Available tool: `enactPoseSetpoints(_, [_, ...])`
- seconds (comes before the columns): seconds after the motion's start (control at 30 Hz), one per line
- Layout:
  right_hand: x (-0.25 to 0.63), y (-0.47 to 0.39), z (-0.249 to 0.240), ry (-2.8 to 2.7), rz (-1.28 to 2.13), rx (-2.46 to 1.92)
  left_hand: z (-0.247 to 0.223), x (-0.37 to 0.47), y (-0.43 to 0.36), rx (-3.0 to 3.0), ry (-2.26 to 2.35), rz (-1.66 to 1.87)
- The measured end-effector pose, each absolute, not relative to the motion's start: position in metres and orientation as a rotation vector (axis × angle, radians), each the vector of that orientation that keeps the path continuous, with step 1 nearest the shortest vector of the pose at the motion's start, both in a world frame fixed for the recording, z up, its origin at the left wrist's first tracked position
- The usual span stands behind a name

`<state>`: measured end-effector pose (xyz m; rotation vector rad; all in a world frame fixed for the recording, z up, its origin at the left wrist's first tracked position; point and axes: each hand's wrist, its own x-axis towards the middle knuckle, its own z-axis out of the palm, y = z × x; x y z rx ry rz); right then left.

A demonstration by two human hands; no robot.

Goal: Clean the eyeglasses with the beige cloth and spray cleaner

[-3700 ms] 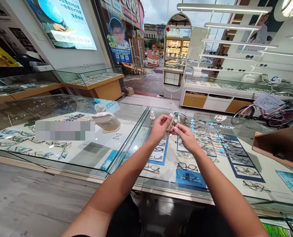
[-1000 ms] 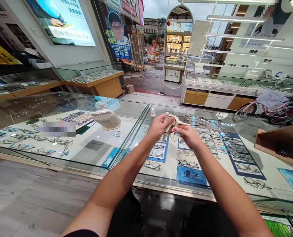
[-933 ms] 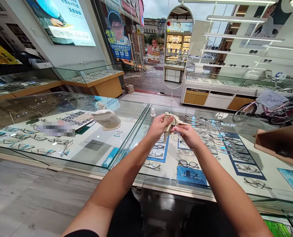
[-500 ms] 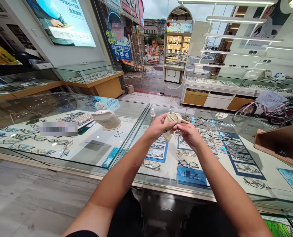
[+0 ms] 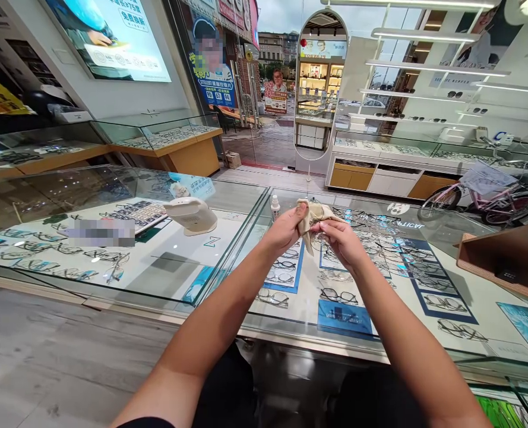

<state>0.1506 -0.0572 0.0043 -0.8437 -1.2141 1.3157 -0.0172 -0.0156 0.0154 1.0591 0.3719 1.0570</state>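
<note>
From here I see my left fingers [image 5: 292,221] pinching the cloth [image 5: 321,211]; my right fingers [image 5: 333,229] pinch glasses [image 5: 314,223], mostly hidden between them.

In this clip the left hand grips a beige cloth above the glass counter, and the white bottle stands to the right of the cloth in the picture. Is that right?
Not quite: in the head view the white bottle stands to the left of the beige cloth. The left hand does grip it above the glass counter.
</note>
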Motion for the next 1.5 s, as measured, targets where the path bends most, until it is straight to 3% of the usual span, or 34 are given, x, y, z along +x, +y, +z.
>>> enactPoseSetpoints(0.23, [0.165,-0.06,0.017,-1.195,1.203,-0.821,0.014,-0.021,-0.009,1.027,0.4,1.129])
enactPoseSetpoints(0.43, [0.17,-0.059,0.025,-1.139,0.962,-0.814,0.01,-0.019,-0.017,1.179,0.495,0.933])
enactPoseSetpoints(0.73, [0.15,-0.06,0.008,-1.109,1.114,-0.779,-0.003,0.0,-0.033,1.198,0.427,0.952])
enactPoseSetpoints(1.5, [0.154,-0.059,0.01,-1.087,1.11,-0.79,0.005,-0.007,-0.039,1.19,0.426,0.866])
